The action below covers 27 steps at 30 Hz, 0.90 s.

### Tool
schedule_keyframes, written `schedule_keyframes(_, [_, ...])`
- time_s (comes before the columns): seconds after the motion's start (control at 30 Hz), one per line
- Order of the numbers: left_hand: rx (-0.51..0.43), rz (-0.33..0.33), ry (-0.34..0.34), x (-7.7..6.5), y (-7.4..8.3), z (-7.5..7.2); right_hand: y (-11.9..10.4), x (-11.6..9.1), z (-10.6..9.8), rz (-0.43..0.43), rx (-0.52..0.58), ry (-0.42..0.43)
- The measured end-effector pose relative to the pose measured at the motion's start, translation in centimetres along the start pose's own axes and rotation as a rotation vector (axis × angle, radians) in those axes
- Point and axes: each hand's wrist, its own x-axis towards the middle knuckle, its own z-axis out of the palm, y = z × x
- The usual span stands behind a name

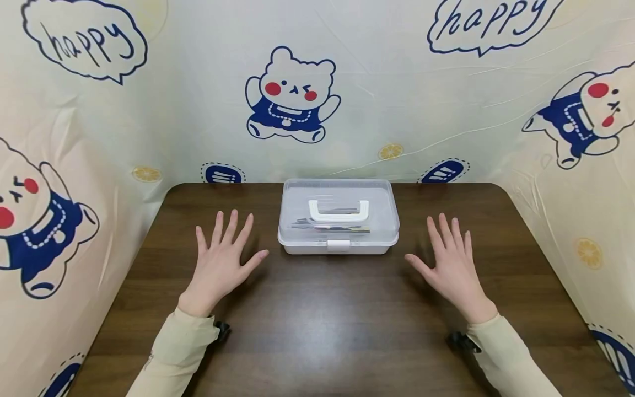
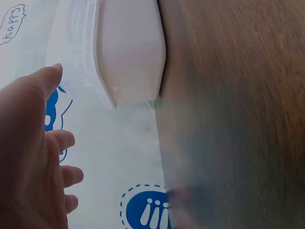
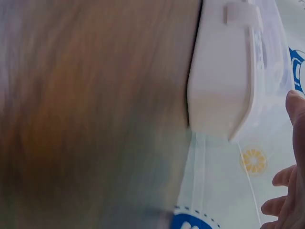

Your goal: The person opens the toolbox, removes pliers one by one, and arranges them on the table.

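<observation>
A clear-lidded plastic storage box with a white carry handle and a front latch stands at the table's far edge. Its lid is down, and several thin items show through it. To the left of the box is my left hand, palm down with fingers spread and straight, holding nothing. My right hand mirrors it on the other side, thumb pointing toward the box. Both wrist views show the box's pale side wall apart from the fingers.
Beneath everything is a dark brown wooden table with rounded far corners. A pale cloth printed with bears hangs behind it and along both sides. Each wrist wears a dark strap-on device, the left one beside the cuff.
</observation>
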Motion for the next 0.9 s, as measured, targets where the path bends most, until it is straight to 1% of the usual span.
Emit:
schedule_keyframes(0.07, [-0.012, 0.003, 0.005, 0.2, 0.0, 0.0, -0.3, -0.1, 0.3, -0.008, 0.03, 0.018])
schedule_keyframes(0.17, [-0.058, 0.012, 0.022, 0.6, 0.3, 0.0, -1.0, -0.1, 0.9, -0.035, 0.092, 0.098])
schedule_keyframes(0.23, [-0.12, 0.016, 0.031, 1.0, 0.5, 0.1, -1.6, -0.2, 1.3, -0.048, 0.145, 0.159])
schedule_keyframes(0.3, [-0.199, 0.019, 0.037, 1.4, 0.9, 0.1, -2.2, -0.2, 1.6, -0.063, 0.196, 0.203])
schedule_keyframes(0.37, [-0.293, 0.017, 0.033, 1.8, 1.3, 0.2, -3.0, -0.2, 1.9, -0.077, 0.248, 0.216])
schedule_keyframes(0.43, [-0.371, 0.014, 0.031, 2.2, 1.7, 0.3, -3.8, -0.1, 2.2, -0.095, 0.295, 0.211])
schedule_keyframes(0.5, [-0.443, 0.022, 0.048, 2.6, 2.1, 0.5, -4.7, 0.0, 2.5, -0.108, 0.341, 0.186])
schedule_keyframes(0.57, [-0.523, 0.04, 0.083, 3.0, 2.6, 0.8, -5.6, 0.2, 2.7, -0.108, 0.397, 0.146])
schedule_keyframes(0.67, [-0.677, 0.063, 0.124, 3.8, 3.1, 1.3, -6.8, 0.7, 3.3, -0.095, 0.453, 0.056])
schedule_keyframes(0.77, [-0.843, 0.049, 0.116, 4.5, 3.6, 1.8, -7.8, 1.2, 4.1, -0.079, 0.497, -0.057])
schedule_keyframes(0.83, [-0.897, 0.033, 0.102, 4.8, 3.9, 2.0, -8.3, 1.7, 4.7, -0.066, 0.526, -0.132])
schedule_keyframes(0.9, [-0.914, 0.022, 0.091, 5.1, 4.2, 2.2, -8.8, 2.1, 5.1, -0.045, 0.566, -0.189])
